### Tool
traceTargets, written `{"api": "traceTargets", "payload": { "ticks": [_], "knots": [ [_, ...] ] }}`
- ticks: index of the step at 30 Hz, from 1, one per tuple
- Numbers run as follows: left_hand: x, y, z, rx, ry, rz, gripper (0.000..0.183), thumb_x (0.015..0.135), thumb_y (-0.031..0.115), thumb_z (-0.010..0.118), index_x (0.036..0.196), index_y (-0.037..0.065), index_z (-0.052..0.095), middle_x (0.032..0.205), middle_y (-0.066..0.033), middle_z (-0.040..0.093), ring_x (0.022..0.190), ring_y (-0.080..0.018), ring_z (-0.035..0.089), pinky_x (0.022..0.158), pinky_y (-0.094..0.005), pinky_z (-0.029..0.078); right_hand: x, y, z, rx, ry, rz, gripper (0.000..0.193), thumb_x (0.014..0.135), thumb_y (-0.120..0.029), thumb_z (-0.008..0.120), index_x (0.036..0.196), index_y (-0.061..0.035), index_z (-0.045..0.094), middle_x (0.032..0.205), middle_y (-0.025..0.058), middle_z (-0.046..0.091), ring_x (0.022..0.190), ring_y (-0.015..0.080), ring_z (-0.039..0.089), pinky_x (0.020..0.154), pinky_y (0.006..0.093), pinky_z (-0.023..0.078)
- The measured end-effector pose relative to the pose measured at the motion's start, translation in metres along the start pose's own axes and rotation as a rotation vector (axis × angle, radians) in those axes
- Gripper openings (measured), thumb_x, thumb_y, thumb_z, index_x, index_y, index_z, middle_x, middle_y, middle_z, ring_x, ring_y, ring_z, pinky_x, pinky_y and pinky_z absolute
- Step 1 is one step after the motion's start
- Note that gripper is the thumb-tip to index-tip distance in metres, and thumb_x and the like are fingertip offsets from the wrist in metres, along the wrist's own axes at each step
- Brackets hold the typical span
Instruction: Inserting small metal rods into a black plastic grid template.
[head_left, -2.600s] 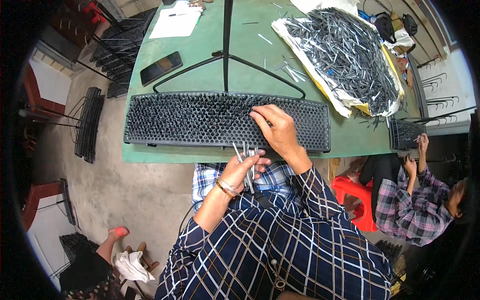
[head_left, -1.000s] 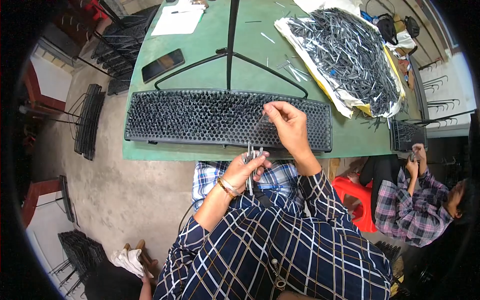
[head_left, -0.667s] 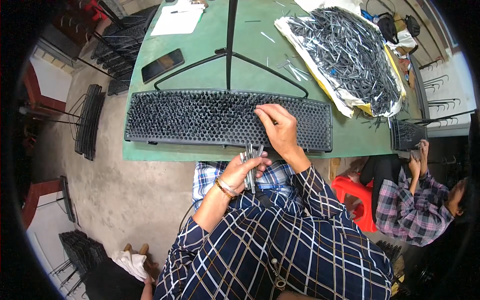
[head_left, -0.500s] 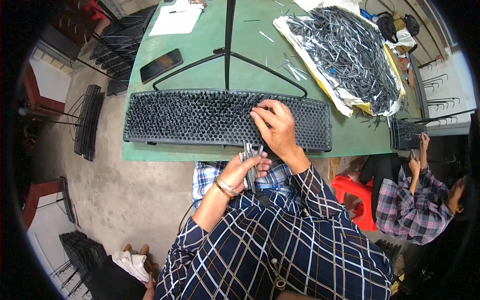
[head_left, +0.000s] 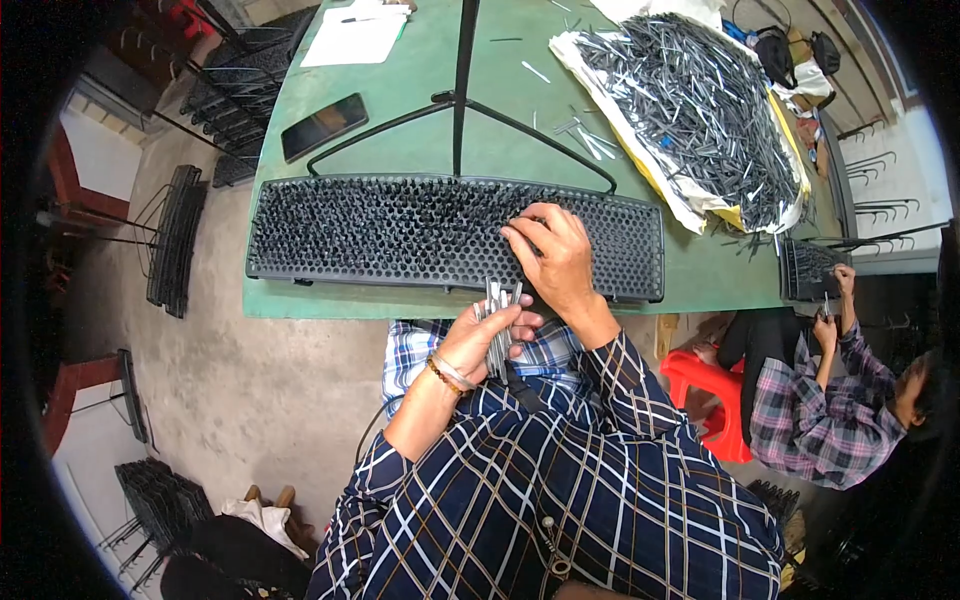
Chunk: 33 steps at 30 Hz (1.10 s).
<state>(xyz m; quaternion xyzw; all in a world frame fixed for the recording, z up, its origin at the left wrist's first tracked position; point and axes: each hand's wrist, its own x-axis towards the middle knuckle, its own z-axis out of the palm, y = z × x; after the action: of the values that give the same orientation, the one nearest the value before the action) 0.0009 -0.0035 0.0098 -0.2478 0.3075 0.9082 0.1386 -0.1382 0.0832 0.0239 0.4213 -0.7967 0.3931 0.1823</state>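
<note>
Black perforated panel (head_left: 622,252), one, at the table's near edge; dark upright pieces fill its nine-o'clock side densely, its three-o'clock end shows mostly bare holes. Green table (head_left: 500,128), bearing it. Left hand (head_left: 482,336), one, at six o'clock from the panel, fingers closed loosely round a bundle of grey strips (head_left: 497,342). Right hand (head_left: 562,258), one, over the panel's three-o'clock half, fingertips pinched narrow; whether a strip sits between them cannot be told. Sack (head_left: 688,213), white, heaped, at two o'clock. Risks, judged: uneven strips may slip lapward if the grip slackens; a knuckle may tilt neighbouring pieces in tight rows.
</note>
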Motion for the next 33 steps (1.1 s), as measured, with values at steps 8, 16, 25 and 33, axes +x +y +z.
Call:
{"api": "traceTargets", "payload": {
  "ticks": [8, 16, 25, 33],
  "knots": [
    [0.000, 0.001, -0.001, -0.014, 0.023, 0.163, 0.022, 0.090, 0.017, 0.055, 0.108, 0.004, 0.056, 0.092, -0.0094, 0.065, 0.071, -0.0104, 0.059, 0.055, -0.0215, 0.048, -0.006, -0.011, -0.024, 0.524, -0.528, 0.540, 0.015, 0.078, -0.012, 0.068, 0.086, 0.0011, 0.068, 0.080, 0.0077, 0.061, 0.065, 0.0138, 0.058, 0.057, 0.0232, 0.045],
    [-0.005, 0.007, 0.005, 0.008, 0.075, 0.177, 0.024, 0.091, 0.015, 0.053, 0.111, 0.002, 0.054, 0.101, -0.0133, 0.064, 0.077, -0.0133, 0.061, 0.058, -0.0237, 0.051, -0.002, -0.014, -0.021, 0.817, -0.366, 0.727, 0.018, 0.081, -0.013, 0.066, 0.087, 0.0032, 0.066, 0.073, 0.0053, 0.064, 0.065, 0.0065, 0.056, 0.057, 0.0209, 0.045],
    [-0.002, 0.004, -0.002, 0.007, 0.042, 0.112, 0.027, 0.090, 0.015, 0.051, 0.112, -0.001, 0.052, 0.098, -0.0148, 0.064, 0.069, -0.0112, 0.057, 0.054, -0.0222, 0.045, 0.015, -0.016, 0.016, 0.547, -0.107, 0.327, 0.013, 0.080, -0.006, 0.065, 0.090, 0.0018, 0.066, 0.080, 0.0074, 0.064, 0.066, 0.0105, 0.059, 0.056, 0.0227, 0.046],
    [-0.001, 0.003, -0.006, -0.004, 0.026, 0.117, 0.028, 0.090, 0.015, 0.052, 0.113, -0.002, 0.051, 0.096, -0.0134, 0.065, 0.069, -0.0103, 0.057, 0.054, -0.0218, 0.045, 0.018, -0.014, 0.013, 0.210, -0.127, -0.043, 0.013, 0.077, -0.007, 0.066, 0.088, 0.0007, 0.065, 0.082, 0.0119, 0.064, 0.069, 0.0233, 0.063, 0.061, 0.0298, 0.049]
  ]
}}
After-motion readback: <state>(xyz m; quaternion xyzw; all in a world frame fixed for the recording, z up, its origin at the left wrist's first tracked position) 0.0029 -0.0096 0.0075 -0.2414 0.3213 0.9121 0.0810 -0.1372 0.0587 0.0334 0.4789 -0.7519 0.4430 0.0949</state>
